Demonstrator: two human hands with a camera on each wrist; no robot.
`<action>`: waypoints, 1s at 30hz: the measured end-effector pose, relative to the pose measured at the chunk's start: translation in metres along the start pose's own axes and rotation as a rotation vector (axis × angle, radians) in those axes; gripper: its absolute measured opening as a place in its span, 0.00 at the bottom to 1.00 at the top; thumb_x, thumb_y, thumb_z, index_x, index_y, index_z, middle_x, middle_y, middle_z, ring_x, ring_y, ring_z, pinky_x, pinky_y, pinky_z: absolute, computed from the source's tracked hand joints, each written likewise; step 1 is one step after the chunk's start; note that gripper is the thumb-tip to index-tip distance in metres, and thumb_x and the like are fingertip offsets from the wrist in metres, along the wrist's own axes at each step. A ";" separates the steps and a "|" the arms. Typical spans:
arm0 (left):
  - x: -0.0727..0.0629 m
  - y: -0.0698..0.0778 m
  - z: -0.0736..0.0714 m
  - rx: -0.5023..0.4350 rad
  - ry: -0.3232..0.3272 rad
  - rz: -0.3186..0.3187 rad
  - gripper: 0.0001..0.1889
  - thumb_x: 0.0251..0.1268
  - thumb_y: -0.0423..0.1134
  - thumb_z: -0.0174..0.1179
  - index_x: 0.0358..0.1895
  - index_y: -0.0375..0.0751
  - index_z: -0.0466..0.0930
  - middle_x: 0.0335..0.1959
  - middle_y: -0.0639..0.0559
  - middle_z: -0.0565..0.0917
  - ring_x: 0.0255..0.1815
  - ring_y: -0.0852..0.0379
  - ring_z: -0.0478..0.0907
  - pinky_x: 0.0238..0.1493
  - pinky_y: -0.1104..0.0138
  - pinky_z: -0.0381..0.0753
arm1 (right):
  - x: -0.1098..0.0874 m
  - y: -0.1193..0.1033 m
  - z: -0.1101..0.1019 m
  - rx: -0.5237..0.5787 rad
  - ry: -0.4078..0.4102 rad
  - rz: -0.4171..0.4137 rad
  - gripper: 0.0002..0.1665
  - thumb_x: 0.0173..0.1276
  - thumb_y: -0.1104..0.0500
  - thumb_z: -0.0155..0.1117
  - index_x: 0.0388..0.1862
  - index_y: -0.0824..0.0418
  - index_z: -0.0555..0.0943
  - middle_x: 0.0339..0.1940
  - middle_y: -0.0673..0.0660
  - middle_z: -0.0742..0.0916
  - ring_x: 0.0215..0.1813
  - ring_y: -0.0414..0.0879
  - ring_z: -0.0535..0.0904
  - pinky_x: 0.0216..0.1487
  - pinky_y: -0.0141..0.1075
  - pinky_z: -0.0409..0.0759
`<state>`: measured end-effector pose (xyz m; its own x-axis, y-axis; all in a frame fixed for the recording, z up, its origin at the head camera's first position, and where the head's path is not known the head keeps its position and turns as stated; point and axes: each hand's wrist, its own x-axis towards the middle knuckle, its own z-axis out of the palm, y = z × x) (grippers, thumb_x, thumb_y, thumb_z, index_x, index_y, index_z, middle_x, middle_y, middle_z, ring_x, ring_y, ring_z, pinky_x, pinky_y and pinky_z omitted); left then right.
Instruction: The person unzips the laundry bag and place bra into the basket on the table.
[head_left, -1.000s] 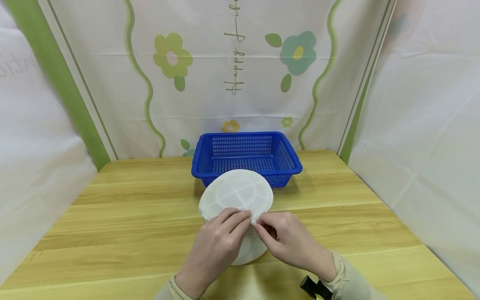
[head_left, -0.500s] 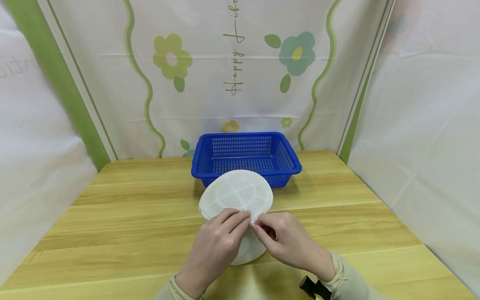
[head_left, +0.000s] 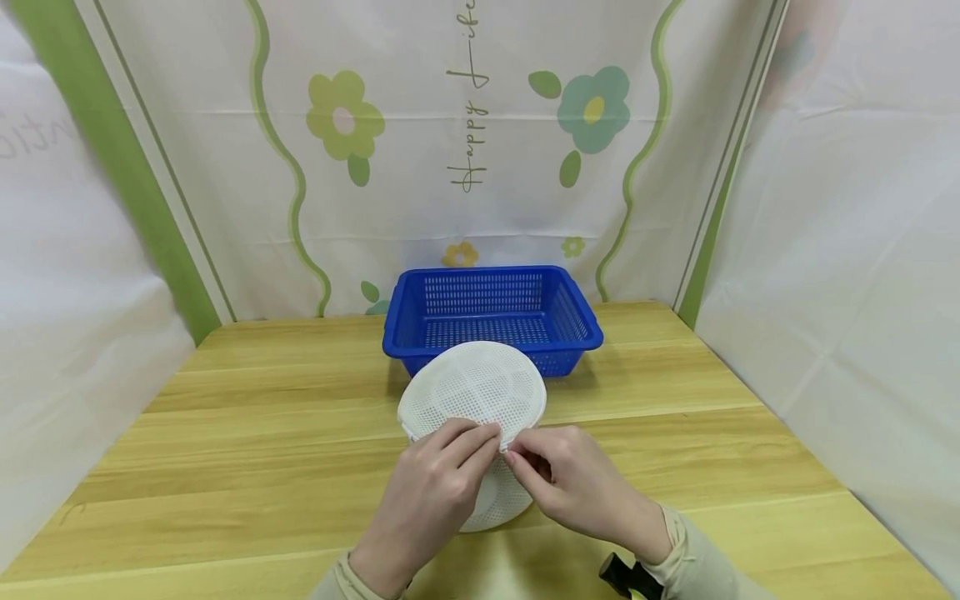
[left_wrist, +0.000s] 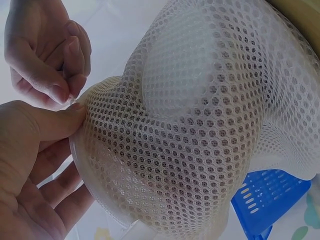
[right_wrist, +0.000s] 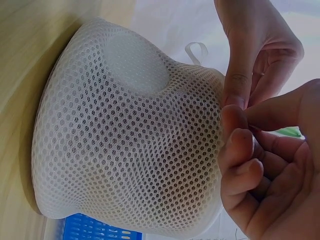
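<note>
The white mesh bag (head_left: 472, 383) is set on the table (head_left: 247, 433) just in front of the blue basket (head_left: 483, 292), and it's propped pretty much upright: one round end is pointed up, tipped a bit toward the head camera. Whether the up-down line is really its long axis can't be told, tbh, since it looks about as wide as tall.

The bag's edge is pinched by the left hand (head_left: 442, 479), fingers kept close together. Right beside that, a tiny white bit is pinched between thumb and fingertip of the right hand (head_left: 592, 483); it's too small to be made out.

The fabric is covered in honeycomb holes, with an oval patch (right_wrist: 137, 62) of finer texture and a little loop (right_wrist: 196, 52) seen near the top. The basket is rectangular with slotted walls. The tabletop is finished in yellowish wood grain, backed by a white curtain (head_left: 405, 200) printed with flowers and "Happy Life".
</note>
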<state>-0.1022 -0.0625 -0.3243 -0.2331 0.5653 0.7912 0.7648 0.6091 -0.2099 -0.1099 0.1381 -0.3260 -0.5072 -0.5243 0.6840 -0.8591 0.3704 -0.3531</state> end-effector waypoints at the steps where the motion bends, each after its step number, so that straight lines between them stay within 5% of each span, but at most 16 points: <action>1: 0.000 0.000 0.000 0.001 -0.003 -0.001 0.18 0.74 0.28 0.43 0.41 0.34 0.87 0.43 0.48 0.86 0.42 0.54 0.80 0.44 0.67 0.83 | 0.000 0.000 0.000 0.001 0.000 0.000 0.11 0.65 0.69 0.64 0.27 0.54 0.79 0.19 0.39 0.74 0.20 0.27 0.65 0.19 0.17 0.63; 30: 0.000 0.000 -0.001 -0.007 0.009 -0.002 0.18 0.72 0.28 0.44 0.39 0.36 0.88 0.41 0.51 0.87 0.40 0.56 0.81 0.40 0.68 0.83 | 0.000 -0.001 -0.001 -0.075 0.051 0.009 0.14 0.59 0.69 0.65 0.23 0.50 0.77 0.17 0.37 0.71 0.19 0.25 0.63 0.17 0.17 0.60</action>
<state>-0.1011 -0.0633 -0.3238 -0.2289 0.5594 0.7967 0.7686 0.6061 -0.2047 -0.1092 0.1388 -0.3251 -0.5095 -0.4814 0.7132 -0.8459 0.4323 -0.3125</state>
